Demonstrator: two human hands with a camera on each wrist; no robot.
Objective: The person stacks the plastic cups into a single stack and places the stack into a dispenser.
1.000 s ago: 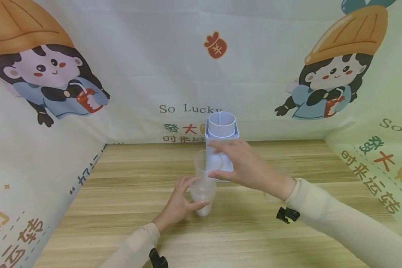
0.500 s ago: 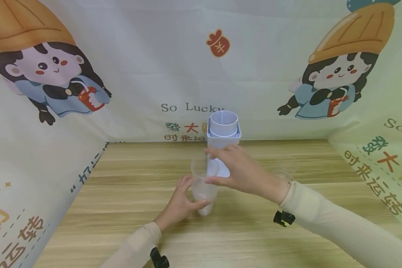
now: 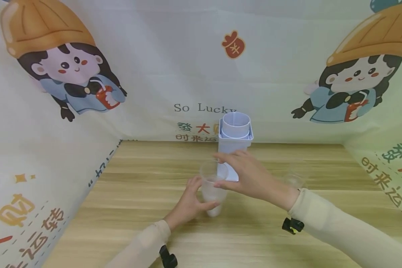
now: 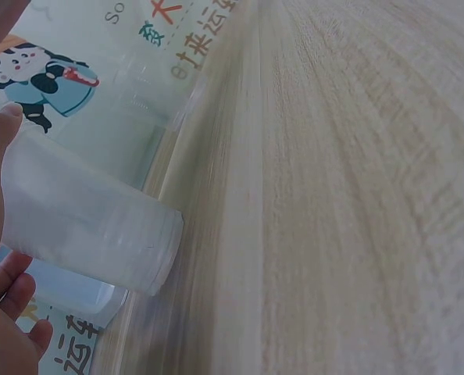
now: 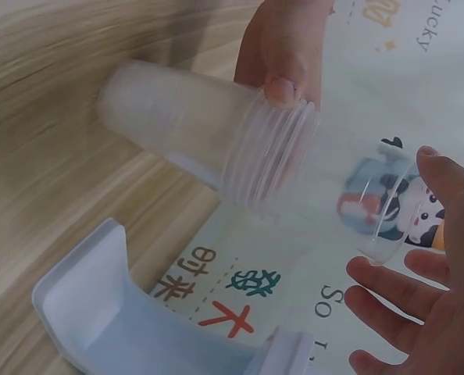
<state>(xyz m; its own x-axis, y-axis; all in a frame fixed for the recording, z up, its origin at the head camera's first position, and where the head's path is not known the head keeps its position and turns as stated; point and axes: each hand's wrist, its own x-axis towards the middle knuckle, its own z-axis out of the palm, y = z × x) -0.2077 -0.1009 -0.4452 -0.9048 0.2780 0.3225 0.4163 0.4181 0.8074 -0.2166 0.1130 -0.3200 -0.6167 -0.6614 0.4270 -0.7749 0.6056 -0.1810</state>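
Observation:
A stack of clear plastic cups (image 5: 177, 121) stands upright on the wooden table, its ribbed rims close together. My left hand (image 3: 189, 203) grips the stack around its side, thumb in front. Out of the top of the stack rises one more clear plastic cup (image 5: 333, 191), its lower part inside the stack. My right hand (image 3: 251, 180) holds that cup near its rim between thumb and fingers. Right behind the cups is a pale, tall holder (image 3: 232, 146) with a round tube (image 3: 236, 128) set in its top; the right hand hides part of it.
Another clear cup (image 3: 294, 180) is on the table to the right, partly behind the right wrist. A printed cloth (image 3: 174, 56) closes off the back and both sides of the wooden table (image 3: 147, 171).
My right hand has brought the upper cup down, deeper into the stack. The left hand keeps its grip on the stack. The head view has shifted slightly.

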